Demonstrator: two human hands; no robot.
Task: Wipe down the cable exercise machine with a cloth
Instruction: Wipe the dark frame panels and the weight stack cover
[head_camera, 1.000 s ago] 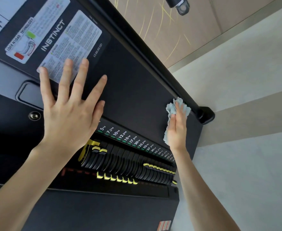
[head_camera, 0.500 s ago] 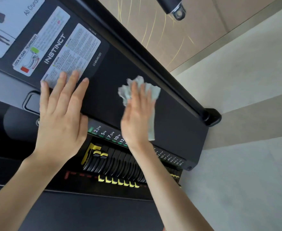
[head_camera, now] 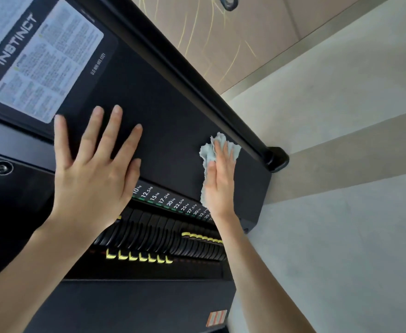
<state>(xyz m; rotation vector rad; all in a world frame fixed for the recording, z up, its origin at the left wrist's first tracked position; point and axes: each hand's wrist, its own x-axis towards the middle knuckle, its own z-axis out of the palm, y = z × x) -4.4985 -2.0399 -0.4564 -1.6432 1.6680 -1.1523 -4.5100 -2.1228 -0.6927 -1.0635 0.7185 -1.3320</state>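
Head view: the right grip point(head_camera: 220, 186) lies flat with straight fingers, clenching nothing. It presses a pale, crumpled cloth point(head_camera: 209, 150) against the cable machine's black shroud panel point(head_camera: 168, 111), near the panel's end and just beside the round frame tube point(head_camera: 197, 80). The left grip point(head_camera: 94, 174) is spread flat on the same panel — released, holding nothing. The cloth looks light and limp, likely to bunch — palm pressure suits it. The panel seems rigid and smooth.
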